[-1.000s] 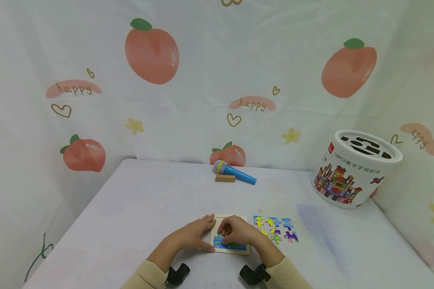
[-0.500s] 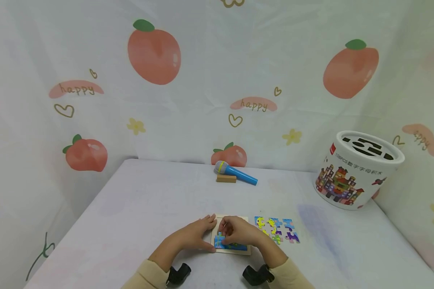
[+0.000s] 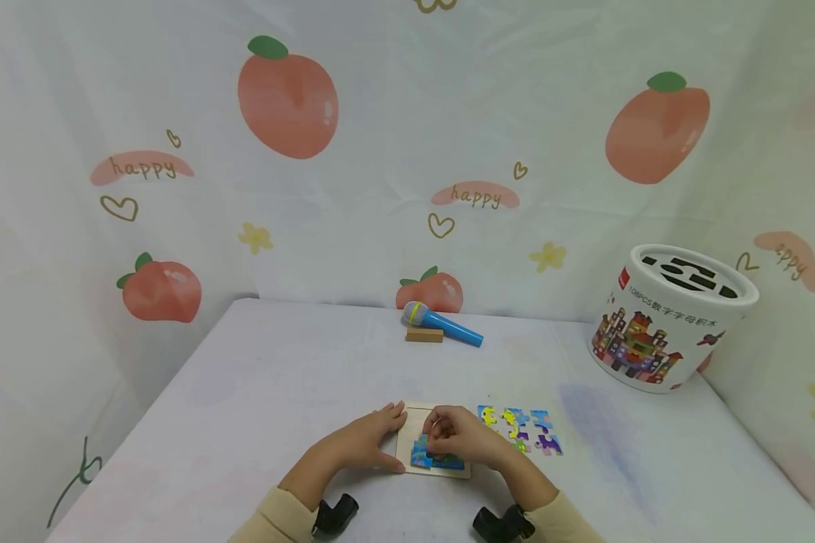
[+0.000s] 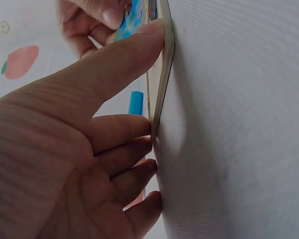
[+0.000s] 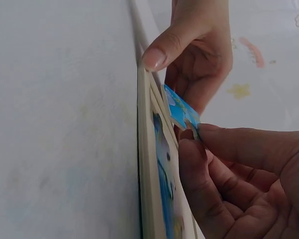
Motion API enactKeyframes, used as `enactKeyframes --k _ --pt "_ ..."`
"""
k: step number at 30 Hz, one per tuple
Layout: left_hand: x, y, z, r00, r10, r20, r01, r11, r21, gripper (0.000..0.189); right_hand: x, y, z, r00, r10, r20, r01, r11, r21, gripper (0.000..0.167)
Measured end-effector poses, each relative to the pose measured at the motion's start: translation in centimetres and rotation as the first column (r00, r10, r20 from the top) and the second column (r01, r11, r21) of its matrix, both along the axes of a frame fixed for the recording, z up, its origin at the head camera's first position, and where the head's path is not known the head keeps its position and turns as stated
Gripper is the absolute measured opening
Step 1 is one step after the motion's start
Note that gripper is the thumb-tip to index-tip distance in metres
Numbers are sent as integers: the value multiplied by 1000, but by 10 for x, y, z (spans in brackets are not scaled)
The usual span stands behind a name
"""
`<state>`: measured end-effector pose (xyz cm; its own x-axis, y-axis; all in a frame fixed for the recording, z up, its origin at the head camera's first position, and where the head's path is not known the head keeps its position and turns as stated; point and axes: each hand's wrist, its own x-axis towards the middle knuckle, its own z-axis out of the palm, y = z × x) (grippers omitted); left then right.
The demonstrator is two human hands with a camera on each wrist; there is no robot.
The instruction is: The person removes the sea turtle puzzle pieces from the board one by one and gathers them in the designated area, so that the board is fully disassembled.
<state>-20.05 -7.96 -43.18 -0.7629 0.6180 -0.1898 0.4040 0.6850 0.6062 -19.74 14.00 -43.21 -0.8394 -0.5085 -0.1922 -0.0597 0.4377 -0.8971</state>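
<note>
My left hand [image 3: 361, 439] steadies a shallow wooden puzzle tray [image 3: 413, 417] at its left side. Its thumb lies straight along the rim by the front left corner, and the other fingertips touch the edge farther back, as the left wrist view shows. My right hand [image 3: 467, 439] is over the tray, pinching a blue puzzle piece [image 5: 178, 107] between thumb and fingers. That piece tilts up above the tray's left part. Joined blue pieces [image 3: 450, 463] lie along the tray's front side, partly hidden beneath the right hand.
Several loose puzzle pieces [image 3: 547, 443] in yellow, blue and purple lie right of the tray. Farther back are a blue toy microphone [image 3: 456, 329] and a brown wooden block [image 3: 424, 335]. A big white bucket [image 3: 668, 320] stands at the back right of the table.
My right hand has shifted a little to the right, bringing the pinched blue puzzle piece away from the tray's left rim and tilting it up. My left hand stays at the tray's edge.
</note>
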Motion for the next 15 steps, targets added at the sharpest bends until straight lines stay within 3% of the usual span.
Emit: enactKeyframes --k 15 --pt "2 3 -1 1000 28 -12 -28 999 -31 84 15 45 1 998 -29 -63 30 999 13 18"
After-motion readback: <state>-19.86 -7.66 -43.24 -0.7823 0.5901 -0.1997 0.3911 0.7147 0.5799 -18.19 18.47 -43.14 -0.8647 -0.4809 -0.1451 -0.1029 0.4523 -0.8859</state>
